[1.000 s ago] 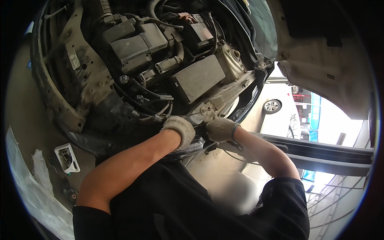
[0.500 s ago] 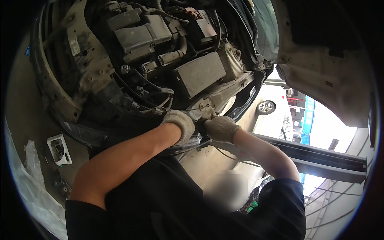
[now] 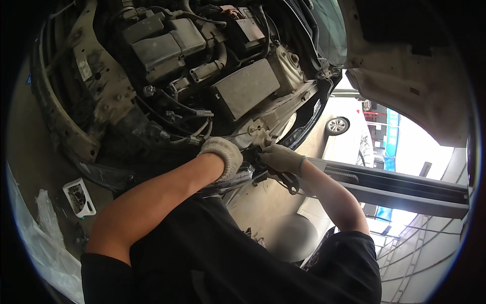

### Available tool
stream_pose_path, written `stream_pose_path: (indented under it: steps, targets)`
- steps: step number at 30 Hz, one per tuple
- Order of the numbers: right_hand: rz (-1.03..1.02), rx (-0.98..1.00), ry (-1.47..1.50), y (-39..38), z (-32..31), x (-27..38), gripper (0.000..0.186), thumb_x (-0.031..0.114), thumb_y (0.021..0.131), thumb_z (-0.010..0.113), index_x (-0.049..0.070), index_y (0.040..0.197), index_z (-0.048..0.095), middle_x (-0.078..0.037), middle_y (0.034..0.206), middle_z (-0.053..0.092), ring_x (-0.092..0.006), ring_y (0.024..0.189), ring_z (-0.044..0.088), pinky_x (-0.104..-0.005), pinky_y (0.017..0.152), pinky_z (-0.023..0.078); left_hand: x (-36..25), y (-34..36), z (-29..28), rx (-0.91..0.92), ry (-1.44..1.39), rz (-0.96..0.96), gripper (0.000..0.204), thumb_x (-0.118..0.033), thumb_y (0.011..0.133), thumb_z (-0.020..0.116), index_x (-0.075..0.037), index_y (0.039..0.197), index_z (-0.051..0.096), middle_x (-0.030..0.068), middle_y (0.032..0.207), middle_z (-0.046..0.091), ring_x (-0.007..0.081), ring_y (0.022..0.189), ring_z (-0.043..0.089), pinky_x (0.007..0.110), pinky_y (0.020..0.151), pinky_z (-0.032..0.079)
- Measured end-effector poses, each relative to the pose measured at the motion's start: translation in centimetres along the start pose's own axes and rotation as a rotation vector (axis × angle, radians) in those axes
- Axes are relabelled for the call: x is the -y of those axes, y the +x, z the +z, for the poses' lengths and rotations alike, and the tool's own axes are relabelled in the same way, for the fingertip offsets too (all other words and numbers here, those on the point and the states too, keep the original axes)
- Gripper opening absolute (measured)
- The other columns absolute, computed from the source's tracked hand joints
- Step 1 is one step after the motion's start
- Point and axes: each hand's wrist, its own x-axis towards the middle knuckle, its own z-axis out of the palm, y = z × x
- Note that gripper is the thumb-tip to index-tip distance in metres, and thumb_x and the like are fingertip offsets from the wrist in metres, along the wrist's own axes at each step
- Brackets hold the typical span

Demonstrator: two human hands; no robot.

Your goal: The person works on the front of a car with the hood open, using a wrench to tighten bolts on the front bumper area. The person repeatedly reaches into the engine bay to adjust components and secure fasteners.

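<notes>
My left hand (image 3: 223, 156), in a knitted work glove, reaches into the front corner of the car's engine bay, beside a cable connector (image 3: 194, 140). Its fingers are hidden behind the glove's back and the bodywork. My right hand (image 3: 283, 158), gloved too, is at the metal fender bracket (image 3: 259, 134). Its fingers are bent together at a small dark part whose kind I cannot make out. Just below my right hand shows a dark looped piece (image 3: 289, 183); whether the hand holds it is unclear. The headlight edge (image 3: 246, 172) lies between my wrists.
A dusty black fuse-box cover (image 3: 246, 88) and an air-filter housing (image 3: 169, 45) fill the bay. The raised hood (image 3: 405, 86) hangs at the right. A grey lift beam (image 3: 395, 187) crosses behind my right arm. A white parts tray (image 3: 79, 197) stands on the floor at left.
The view has shifted slightly, so the engine bay sits farther left. The dark looped piece now shows below my right hand. Both hands stay at the same corner.
</notes>
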Motion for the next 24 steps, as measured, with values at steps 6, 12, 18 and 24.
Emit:
stream_pose_path:
  steps: [6,12,18,24]
  targets:
    - [0.531,0.395,0.553,1.9,-3.0,1.8,0.024,0.015,0.093,0.054,-0.003,0.080,0.065,-0.013,0.069,0.066,-0.0249,0.059,0.067,-0.0417,0.061,0.058,0.3,0.6,0.7,-0.003,-0.008,-0.033,0.031,-0.015,0.083,0.057,-0.003,0.106,0.076,0.0214,0.107,0.072,0.0353,0.099,0.071,0.045,0.082,0.057]
    - [0.766,0.301,1.131,1.6,-2.4,2.1,0.024,0.022,0.090,0.056,0.006,0.074,0.062,-0.004,0.057,0.055,-0.0170,0.044,0.055,-0.0328,0.044,0.052,0.1,0.1,0.3,0.003,-0.018,-0.018,0.030,-0.015,0.084,0.057,-0.002,0.105,0.076,0.0209,0.106,0.072,0.0351,0.099,0.071,0.045,0.081,0.057]
    - [0.656,0.319,1.162,0.3,-2.8,3.3,0.024,0.027,0.093,0.056,0.009,0.077,0.061,0.000,0.055,0.049,-0.0136,0.041,0.048,-0.0273,0.036,0.035,0.0,-0.5,-0.2,-0.038,-0.040,-0.010,0.029,-0.014,0.084,0.058,-0.002,0.104,0.076,0.0207,0.105,0.073,0.0341,0.097,0.072,0.045,0.079,0.058]
    - [0.870,0.339,1.616,0.2,-2.8,4.0,0.032,0.025,0.093,0.050,0.015,0.064,0.044,0.003,0.044,0.034,-0.0083,0.031,0.029,-0.0242,0.029,0.021,0.2,0.2,-0.2,0.031,-0.022,-0.001,0.030,-0.014,0.084,0.057,-0.002,0.104,0.076,0.0191,0.105,0.073,0.0337,0.097,0.072,0.045,0.079,0.057]
